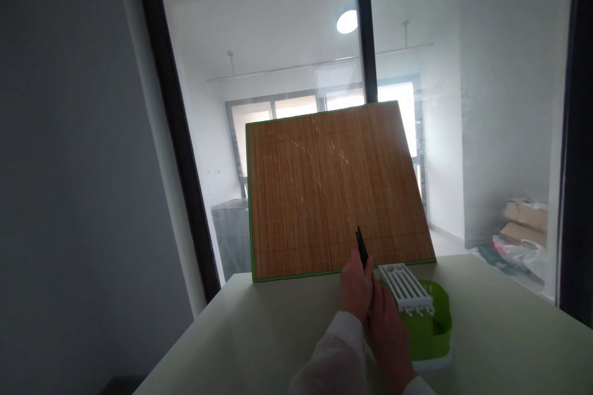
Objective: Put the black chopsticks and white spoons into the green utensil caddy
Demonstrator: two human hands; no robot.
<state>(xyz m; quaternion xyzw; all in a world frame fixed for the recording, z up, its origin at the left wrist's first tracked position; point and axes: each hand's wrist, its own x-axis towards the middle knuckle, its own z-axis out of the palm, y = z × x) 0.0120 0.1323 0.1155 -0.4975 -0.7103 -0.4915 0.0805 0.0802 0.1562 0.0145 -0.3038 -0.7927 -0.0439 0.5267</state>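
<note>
A slim black pointed tool (362,247) sticks up from between my two hands, its tip split in two; its lower part is hidden by the fingers, so its exact kind is unclear. My left hand (356,287) is closed around its middle. Just below and to the right, my right hand (388,324) is closed about its lower end, touching the left. Beside my right hand stands a green holder (424,336) with a white slotted rack (405,287) resting tilted on its top. Small white hooks line the rack's near edge.
A brown bamboo-like board (324,191) with green edging stands upright at the back of the pale table (278,333), just beyond my hands. Behind it is a dark-framed glass partition (365,43). Cardboard boxes (525,222) and plastic bags lie on the floor beyond the glass.
</note>
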